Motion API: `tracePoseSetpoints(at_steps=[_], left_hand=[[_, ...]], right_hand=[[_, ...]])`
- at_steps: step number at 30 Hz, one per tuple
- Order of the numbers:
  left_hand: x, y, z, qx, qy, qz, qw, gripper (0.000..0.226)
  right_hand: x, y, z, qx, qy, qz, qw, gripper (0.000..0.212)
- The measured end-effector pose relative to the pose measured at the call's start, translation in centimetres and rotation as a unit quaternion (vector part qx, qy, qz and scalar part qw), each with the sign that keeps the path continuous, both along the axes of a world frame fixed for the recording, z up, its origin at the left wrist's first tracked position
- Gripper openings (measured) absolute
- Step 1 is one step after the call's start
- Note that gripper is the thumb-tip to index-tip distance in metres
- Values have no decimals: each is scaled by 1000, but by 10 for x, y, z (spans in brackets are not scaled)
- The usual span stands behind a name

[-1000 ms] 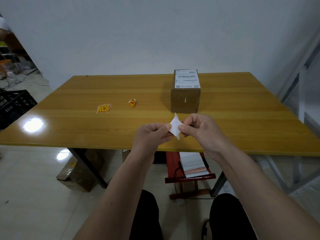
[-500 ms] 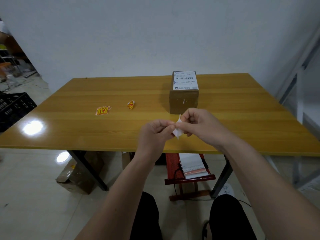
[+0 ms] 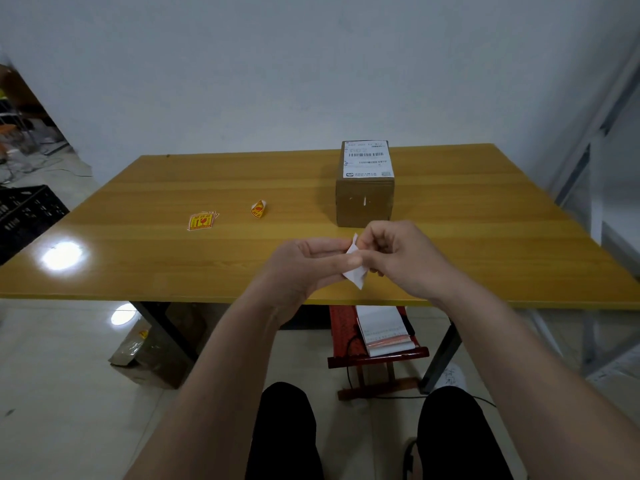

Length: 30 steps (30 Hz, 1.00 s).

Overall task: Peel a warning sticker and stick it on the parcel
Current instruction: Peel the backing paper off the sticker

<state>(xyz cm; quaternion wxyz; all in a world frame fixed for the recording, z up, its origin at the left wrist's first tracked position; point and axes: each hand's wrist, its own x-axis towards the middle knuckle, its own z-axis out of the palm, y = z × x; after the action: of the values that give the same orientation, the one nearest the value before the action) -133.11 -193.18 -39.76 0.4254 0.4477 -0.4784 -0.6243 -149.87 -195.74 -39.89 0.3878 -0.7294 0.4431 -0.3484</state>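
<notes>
Far left on the bench (image 3: 145, 188) lies a small stack of yellow and red stickers (image 3: 202, 221), and just to its right a curled scrap (image 3: 258, 208) in the same colours. Neither is in play.

Nearer me, my left hand (image 3: 304, 268) is closed in a pinch, thumb against fingertips, on the left edge of a white slip (image 3: 356, 268) held above the bench's near edge. I see only its white side, so I cannot tell how far the sticker has come off its backing. My right hand (image 3: 401, 258) is curled with its fingertips pinched on the slip's upper right edge; both hands hold the same piece.

I judge the peel to be in hand. To do it well I want the left pinch steady on the backing while the right lifts one corner and draws it back slowly and low, so the sticker does not curl onto itself or onto my fingers.

The parcel (image 3: 364, 202) stands upright just beyond my hands, a shipping label (image 3: 367, 159) covering its top; the brown front face is bare and looks the natural place.
</notes>
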Motion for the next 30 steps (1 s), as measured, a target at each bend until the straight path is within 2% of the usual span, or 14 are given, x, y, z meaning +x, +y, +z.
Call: tracePoseSetpoints(at_steps=[2, 6, 9, 21, 30], left_hand=[[-3, -4, -3, -15, -64, 60, 996, 20], [-5, -5, -6, -20, -57, 89, 994, 6], [-9, -3, -6, -26, -78, 102, 991, 7], [-21, 1, -9, -18, -13, 143, 989, 13], [-26, 1, -16, 14, 40, 173, 984, 13]], right_hand=[[2, 1, 0, -13, 11, 0, 1000, 17], [4, 4, 0, -32, 3, -11, 999, 19], [6, 6, -3, -31, -7, -17, 999, 20], [5, 9, -8, 4, -117, -39, 992, 12], [7, 11, -13, 18, -141, -58, 988, 16]])
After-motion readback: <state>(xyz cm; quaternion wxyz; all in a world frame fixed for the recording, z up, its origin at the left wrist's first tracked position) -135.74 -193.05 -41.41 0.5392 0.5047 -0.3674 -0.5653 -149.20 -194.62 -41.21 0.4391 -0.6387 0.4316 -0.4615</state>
